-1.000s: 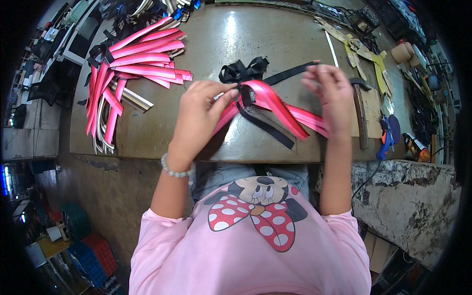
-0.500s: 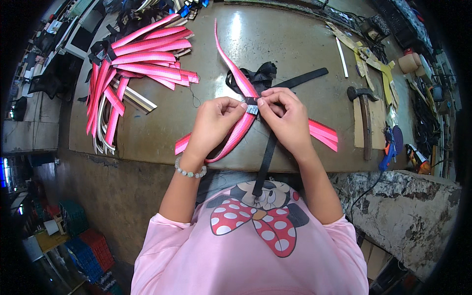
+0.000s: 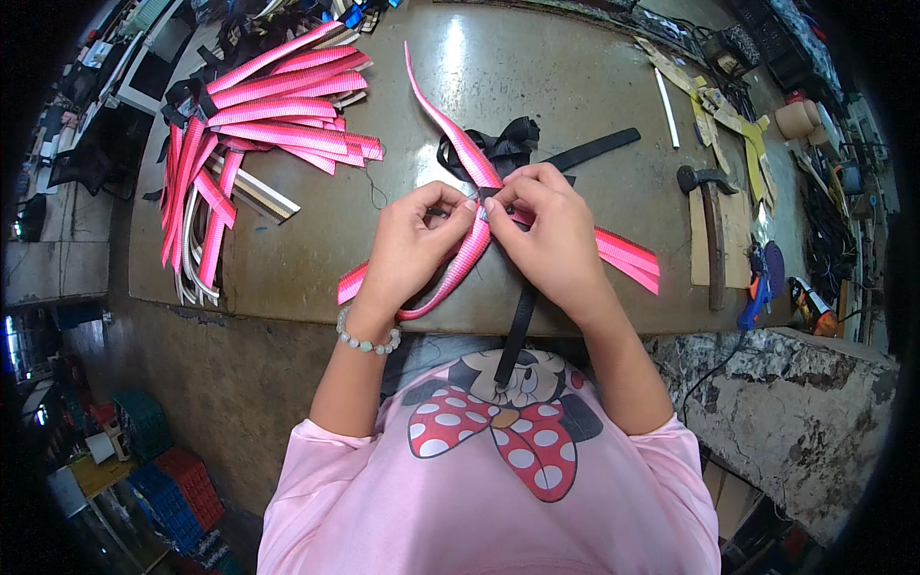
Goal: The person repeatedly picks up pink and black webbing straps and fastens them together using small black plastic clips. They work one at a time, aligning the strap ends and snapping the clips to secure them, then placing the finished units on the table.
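Note:
My left hand [image 3: 410,244] and my right hand [image 3: 556,230] meet over the front middle of the table, both closed in a pinch. Between their fingertips is a pink webbing strap [image 3: 464,151], which rises to a narrow end at the far side and curves back under my left hand. A short dark band and a small pale label lie at the pinch, partly covered by my fingers. Black webbing [image 3: 599,146] is bunched behind the hands, and a black strap end [image 3: 518,326] hangs over the near edge. Pink strap ends [image 3: 628,259] stick out beyond my right hand.
A bundle of pink straps [image 3: 283,110] lies at the left, with white and beige strips under it. To the right are a hammer [image 3: 713,225] on cardboard, a blue-handled tool [image 3: 757,297] and yellow scraps [image 3: 754,158]. The table's near edge [image 3: 259,311] runs before me.
The label at the fingertips faced up flat before; now it is turned and mostly covered. My right fingertips have shifted slightly left over the band, and the strap has turned a little.

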Available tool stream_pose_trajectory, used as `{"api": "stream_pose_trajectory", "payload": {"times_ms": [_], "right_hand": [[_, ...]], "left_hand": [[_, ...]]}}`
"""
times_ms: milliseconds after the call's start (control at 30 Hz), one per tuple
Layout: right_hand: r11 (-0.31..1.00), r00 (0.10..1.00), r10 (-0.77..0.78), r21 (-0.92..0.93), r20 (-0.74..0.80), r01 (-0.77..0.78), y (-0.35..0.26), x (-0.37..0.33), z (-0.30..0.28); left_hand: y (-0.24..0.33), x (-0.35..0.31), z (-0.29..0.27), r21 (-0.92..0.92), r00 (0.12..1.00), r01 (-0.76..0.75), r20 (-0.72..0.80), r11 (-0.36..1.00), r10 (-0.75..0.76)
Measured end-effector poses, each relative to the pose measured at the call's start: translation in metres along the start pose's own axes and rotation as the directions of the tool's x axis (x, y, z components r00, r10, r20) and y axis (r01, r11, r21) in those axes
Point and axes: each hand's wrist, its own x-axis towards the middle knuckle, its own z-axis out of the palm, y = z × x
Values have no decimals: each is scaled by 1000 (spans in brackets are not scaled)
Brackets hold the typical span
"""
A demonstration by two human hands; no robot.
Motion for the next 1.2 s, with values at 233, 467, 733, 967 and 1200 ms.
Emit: {"api": "stream_pose_trajectory", "payload": {"times_ms": [233,467,733,967,1200], "right_hand": [[999,1000,-25,-25,-16,24,-1,3,1],[836,967,243,490,75,-248,35,11,-38],[882,966,221,396,131,-255,39,1,-25],[929,994,102,353,42,-111,35,-5,-21],[964,1000,-16,267,-16,20,34,-6,-14]], "left_hand": [[1,-1,-4,37,1000,-10,9,999,10],[64,-72,-72,777,928,250,-362,578,85],[47,-59,29,656,838,-347,-103,670,535],[7,-9,47,729,837,-372,-5,575,548],[-3,-16,50,756,797,-384,-17,529,603]]}}
